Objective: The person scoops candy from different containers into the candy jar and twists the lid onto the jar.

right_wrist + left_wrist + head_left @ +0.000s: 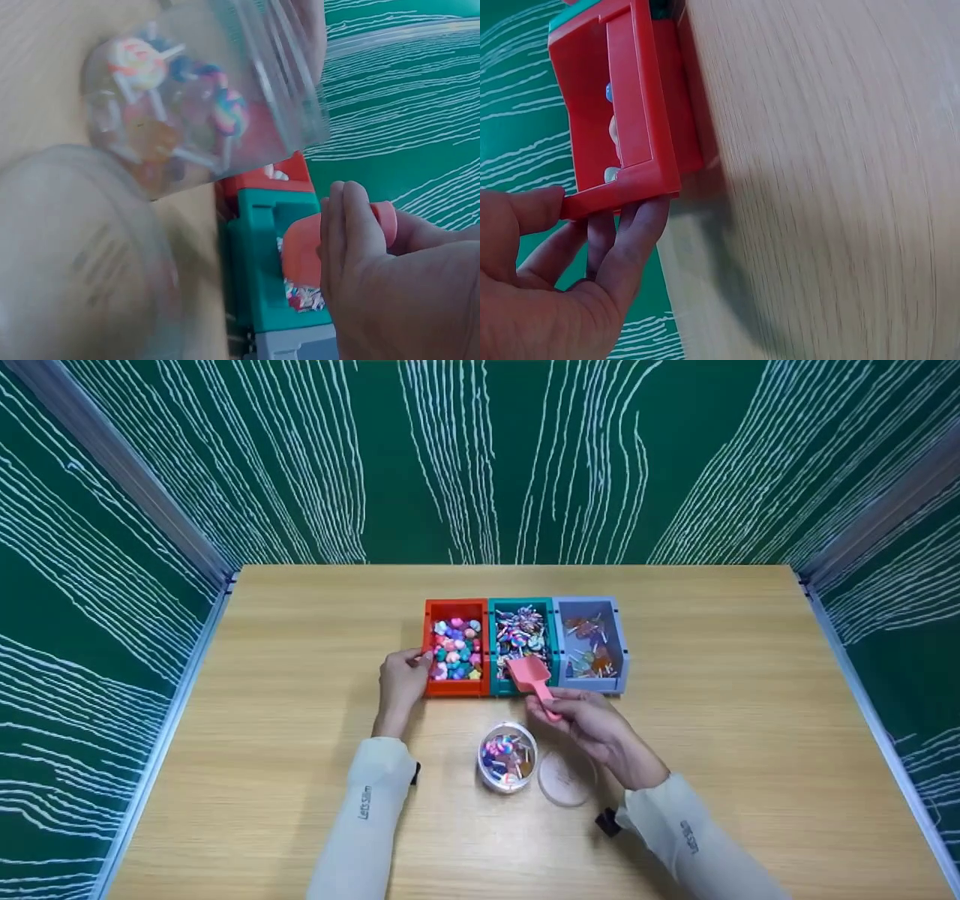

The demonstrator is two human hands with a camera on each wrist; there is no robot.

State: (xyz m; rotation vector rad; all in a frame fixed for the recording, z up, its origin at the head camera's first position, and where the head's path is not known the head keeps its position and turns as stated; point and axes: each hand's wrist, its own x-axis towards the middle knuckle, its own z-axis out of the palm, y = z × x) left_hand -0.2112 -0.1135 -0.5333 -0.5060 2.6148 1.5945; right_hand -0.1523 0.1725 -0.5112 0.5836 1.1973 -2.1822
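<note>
My right hand (600,727) holds a small pink scoop (531,673) by its handle, the blade over the front of the teal bin (557,660). That bin is heaped with tiny striped lollipop charms (521,630). My left hand (401,682) grips the outer side wall of the red bin (622,195), thumb at the rim and fingers beneath it in the left wrist view. Colourful flower- and star-like beads (456,649) fill the red bin. Nearer me stands a clear open jar (508,789) with several lollipop charms inside, seen close up in the right wrist view.
A grey-blue bin (619,660) with translucent lollipop charms adjoins the teal one on the right. Beside the jar lies a round clear lid (568,780), close to my right forearm. Green walls with white lines (510,465) border the wooden table (262,720).
</note>
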